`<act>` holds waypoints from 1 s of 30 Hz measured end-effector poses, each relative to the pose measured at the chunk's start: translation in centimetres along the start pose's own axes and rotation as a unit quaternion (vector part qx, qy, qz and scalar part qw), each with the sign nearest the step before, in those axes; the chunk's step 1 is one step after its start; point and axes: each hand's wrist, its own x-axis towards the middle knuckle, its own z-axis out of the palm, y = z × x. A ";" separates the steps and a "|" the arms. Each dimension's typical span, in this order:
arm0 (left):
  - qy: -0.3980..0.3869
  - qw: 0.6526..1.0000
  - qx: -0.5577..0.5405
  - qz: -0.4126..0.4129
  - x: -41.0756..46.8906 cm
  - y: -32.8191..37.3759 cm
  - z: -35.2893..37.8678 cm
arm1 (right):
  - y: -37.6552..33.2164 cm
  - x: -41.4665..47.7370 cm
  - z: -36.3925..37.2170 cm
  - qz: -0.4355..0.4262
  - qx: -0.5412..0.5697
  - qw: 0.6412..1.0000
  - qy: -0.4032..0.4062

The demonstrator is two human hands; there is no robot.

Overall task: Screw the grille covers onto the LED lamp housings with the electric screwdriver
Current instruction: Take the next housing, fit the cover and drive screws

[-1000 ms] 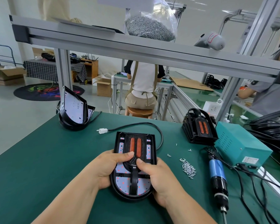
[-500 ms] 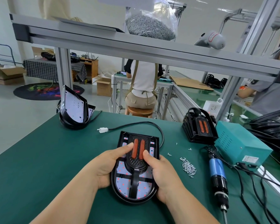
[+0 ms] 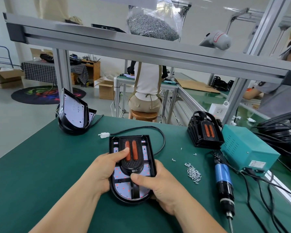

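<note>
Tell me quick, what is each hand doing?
Left hand: closed on the lamp housing, thumb on the grille cover.
Right hand: closed on the same lamp housing.

Bright, even, soft light fills the room, seemingly from overhead. The hands (image 3: 107,167) cast only faint, short shadows on the green table (image 3: 32,165). The white walls at the top of the frame look washed out, and the plastic bag (image 3: 154,24) at top centre shows glare. The wide lens bends the metal beam (image 3: 141,47) and stretches the corners. The centre is sharp; the far background looks slightly soft.
</note>
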 end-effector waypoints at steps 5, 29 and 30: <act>0.013 1.000 0.001 0.009 0.5 -0.2 -0.1 | 0.1 0.1 -0.1 0.001 -0.013 1.000 0.017; -0.040 0.997 0.056 0.041 -0.6 -1.8 1.0 | 0.2 0.3 0.3 -0.036 0.009 0.997 0.064; -0.036 0.997 0.058 0.038 -0.7 -1.8 1.1 | 0.2 0.3 0.3 -0.030 0.006 0.997 0.066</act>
